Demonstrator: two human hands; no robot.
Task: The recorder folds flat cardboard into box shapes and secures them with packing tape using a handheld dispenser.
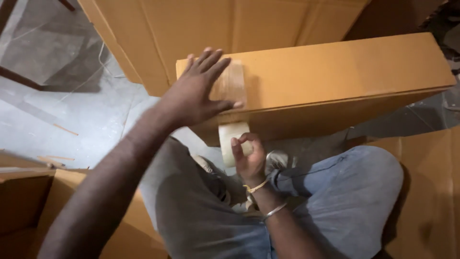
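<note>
On the flat cardboard box, the left hand presses open-palmed on a tape strip; the right hand's grip is closed around the tape roll.

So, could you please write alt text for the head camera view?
Seen from above, a seated person's left hand presses clear tape flat on a brown cardboard box, while the right hand holds the tape roll just below the box edge. More cardboard lies around on the grey floor.

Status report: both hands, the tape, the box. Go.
Left hand flat on tape strip atop cardboard box. Right hand gripping tape roll at box's front face. Nothing blocking; more cardboard stands behind.
</note>
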